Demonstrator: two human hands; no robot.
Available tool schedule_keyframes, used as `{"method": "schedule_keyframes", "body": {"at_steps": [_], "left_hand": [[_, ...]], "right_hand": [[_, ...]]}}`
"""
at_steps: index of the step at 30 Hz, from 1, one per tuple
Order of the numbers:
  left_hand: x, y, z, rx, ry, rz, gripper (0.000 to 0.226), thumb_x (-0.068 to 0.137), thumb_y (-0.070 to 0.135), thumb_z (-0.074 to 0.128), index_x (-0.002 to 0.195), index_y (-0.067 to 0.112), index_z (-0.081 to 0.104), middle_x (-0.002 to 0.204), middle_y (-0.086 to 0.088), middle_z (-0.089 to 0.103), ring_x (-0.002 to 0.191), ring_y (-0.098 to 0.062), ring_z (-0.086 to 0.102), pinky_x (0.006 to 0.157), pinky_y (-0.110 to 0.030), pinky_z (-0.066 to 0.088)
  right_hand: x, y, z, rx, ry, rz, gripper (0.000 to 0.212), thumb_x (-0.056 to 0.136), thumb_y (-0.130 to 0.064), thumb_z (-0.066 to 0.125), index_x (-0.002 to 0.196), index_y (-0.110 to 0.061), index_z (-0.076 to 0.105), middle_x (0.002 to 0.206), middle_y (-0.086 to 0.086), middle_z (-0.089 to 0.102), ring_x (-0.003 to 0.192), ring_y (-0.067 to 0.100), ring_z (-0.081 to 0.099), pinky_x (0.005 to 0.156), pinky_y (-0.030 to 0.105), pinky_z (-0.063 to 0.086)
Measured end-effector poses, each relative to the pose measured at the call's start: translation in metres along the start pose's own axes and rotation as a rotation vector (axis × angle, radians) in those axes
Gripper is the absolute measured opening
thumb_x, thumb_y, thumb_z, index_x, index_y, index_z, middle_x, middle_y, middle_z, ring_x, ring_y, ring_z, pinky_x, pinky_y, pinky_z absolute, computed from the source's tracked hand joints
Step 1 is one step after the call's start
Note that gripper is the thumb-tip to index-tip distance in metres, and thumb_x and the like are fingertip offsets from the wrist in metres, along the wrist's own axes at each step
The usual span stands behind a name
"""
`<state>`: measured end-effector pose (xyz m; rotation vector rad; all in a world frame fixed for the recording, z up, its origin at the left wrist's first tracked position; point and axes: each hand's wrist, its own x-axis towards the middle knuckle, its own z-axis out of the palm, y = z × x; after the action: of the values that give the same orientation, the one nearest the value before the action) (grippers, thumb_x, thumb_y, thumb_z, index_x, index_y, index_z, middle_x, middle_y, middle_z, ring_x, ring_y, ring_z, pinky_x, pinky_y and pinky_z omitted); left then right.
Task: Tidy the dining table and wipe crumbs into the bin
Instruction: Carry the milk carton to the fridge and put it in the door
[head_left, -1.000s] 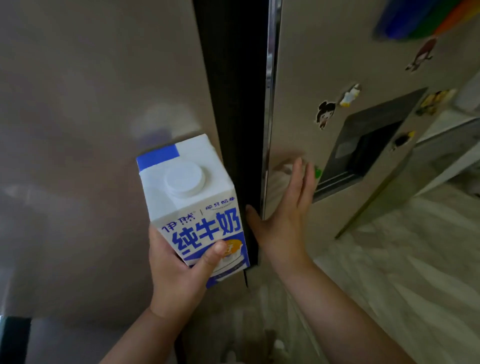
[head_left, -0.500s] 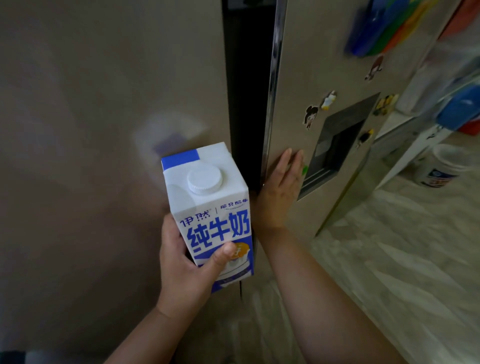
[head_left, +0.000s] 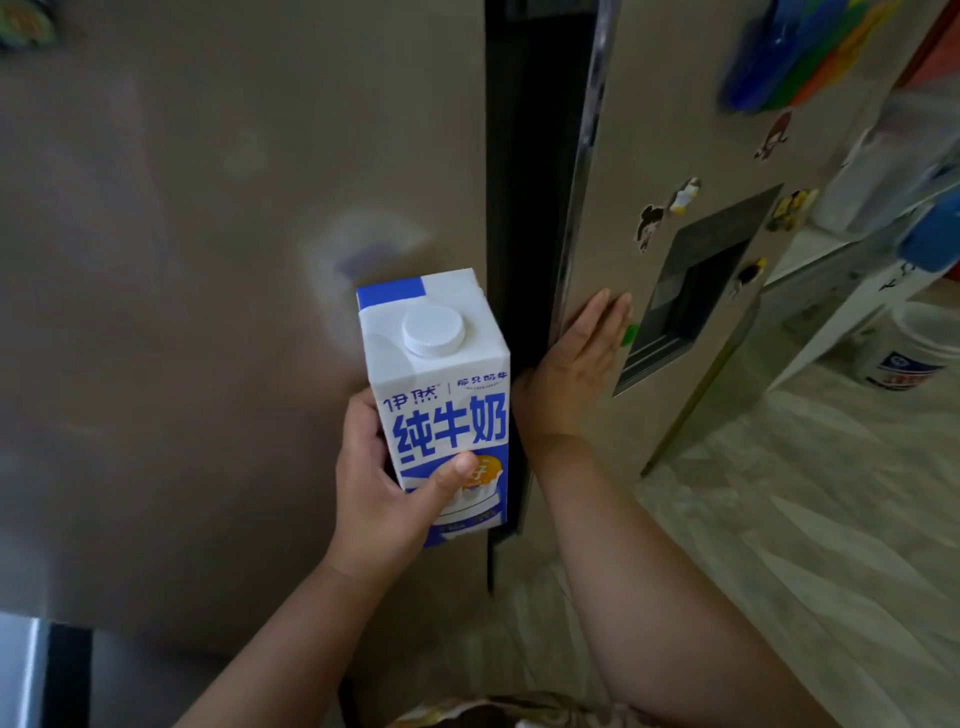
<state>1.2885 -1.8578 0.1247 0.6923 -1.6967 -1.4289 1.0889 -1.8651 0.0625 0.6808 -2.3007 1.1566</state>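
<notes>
Both hands are busy: the left hand (head_left: 384, 499) still grips the milk carton (head_left: 441, 395). The right hand (head_left: 576, 364), fingers straight, has slid flat along the fridge door (head_left: 675, 130) edge, likely opening it.

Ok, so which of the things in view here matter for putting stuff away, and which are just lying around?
Part of the job:
- milk carton, cap on, gripped in the left hand
- right fridge door, with the right hand flat against it
- dark gap between the fridge doors

Just lying about:
- fridge magnets
- white bucket on the floor
- coloured clips high on the door
</notes>
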Motion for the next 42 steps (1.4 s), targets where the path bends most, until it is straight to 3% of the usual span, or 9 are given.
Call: {"method": "schedule_keyframes", "body": {"at_steps": [3,6,10,14,19,23,27,36,42], "left_hand": [[-0.002,-0.004,0.002,0.016,-0.001,0.005,0.073,0.057,0.072,0.076,0.114,0.039,0.044,0.110,0.014,0.068,0.104,-0.011,0.069,0.074,-0.017,0.056],[-0.009,-0.011,0.005,-0.030,0.014,-0.009,0.075,0.054,0.072,0.078,0.113,0.040,0.046,0.112,0.004,0.068,0.104,-0.015,0.070,0.075,-0.024,0.058],[-0.022,-0.011,0.011,-0.077,0.010,-0.044,0.079,0.049,0.076,0.077,0.112,0.039,0.046,0.109,0.013,0.070,0.102,-0.012,0.070,0.072,-0.019,0.057],[-0.030,-0.011,0.023,-0.109,-0.036,-0.042,0.074,0.049,0.073,0.079,0.109,0.043,0.049,0.110,0.004,0.069,0.102,-0.015,0.070,0.076,-0.025,0.059],[-0.041,-0.009,0.044,-0.121,-0.107,-0.029,0.059,0.049,0.074,0.079,0.098,0.059,0.052,0.105,0.014,0.071,0.098,-0.011,0.071,0.072,-0.019,0.057],[-0.049,-0.006,0.062,-0.145,-0.164,-0.061,0.075,0.047,0.068,0.083,0.107,0.037,0.049,0.103,0.014,0.072,0.095,-0.008,0.071,0.070,-0.018,0.056],[-0.049,-0.011,0.080,-0.154,-0.191,-0.066,0.062,0.055,0.040,0.079,0.108,0.030,0.049,0.101,0.014,0.073,0.091,-0.008,0.072,0.070,-0.019,0.057],[-0.044,-0.018,0.104,-0.123,-0.197,-0.126,0.055,0.067,0.019,0.086,0.108,0.026,0.049,0.096,0.017,0.073,0.087,-0.001,0.070,0.066,-0.013,0.054],[-0.043,-0.025,0.122,-0.102,-0.277,-0.175,0.052,0.071,0.005,0.076,0.113,0.018,0.048,0.098,0.005,0.070,0.085,0.001,0.070,0.063,-0.014,0.055]], "right_hand": [[-0.006,0.014,-0.018,0.018,-0.053,-0.002,0.094,0.071,-0.002,0.062,0.150,0.006,0.012,0.157,0.030,0.013,0.147,0.042,0.015,0.122,0.043,0.013],[-0.012,0.034,-0.046,0.002,-0.121,-0.049,0.104,0.072,-0.003,0.067,0.152,0.000,0.000,0.159,0.026,0.006,0.147,0.041,0.014,0.116,0.052,0.028],[-0.020,0.061,-0.088,0.117,-0.181,0.000,0.108,0.073,0.001,0.066,0.154,-0.013,-0.005,0.161,0.015,0.003,0.149,0.027,0.010,0.118,0.022,0.012],[-0.033,0.082,-0.128,0.200,-0.130,0.059,0.095,0.077,0.004,0.066,0.154,-0.010,0.011,0.160,0.012,0.013,0.148,0.018,0.013,0.117,0.012,0.009],[-0.083,0.096,-0.163,0.271,-0.039,0.152,0.084,0.073,-0.001,0.066,0.147,-0.002,0.027,0.149,0.019,0.032,0.141,0.022,0.030,0.118,0.024,0.022],[-0.105,0.099,-0.175,0.231,-0.042,0.112,0.090,0.068,-0.013,0.075,0.144,0.004,0.031,0.146,0.023,0.034,0.139,0.027,0.031,0.116,0.018,0.018],[-0.091,0.106,-0.181,0.171,0.078,0.186,0.090,0.071,-0.035,0.077,0.142,-0.001,0.034,0.145,0.019,0.035,0.136,0.031,0.034,0.116,0.034,0.025],[-0.082,0.138,-0.208,0.167,0.185,0.270,0.075,0.076,-0.001,0.078,0.138,-0.002,0.036,0.141,0.019,0.033,0.131,-0.009,0.028,0.109,0.011,0.028],[-0.080,0.160,-0.226,0.148,0.276,0.415,0.068,0.085,-0.012,0.072,0.141,-0.005,0.033,0.138,0.014,0.033,0.123,-0.004,0.036,0.108,0.024,0.038]]}}
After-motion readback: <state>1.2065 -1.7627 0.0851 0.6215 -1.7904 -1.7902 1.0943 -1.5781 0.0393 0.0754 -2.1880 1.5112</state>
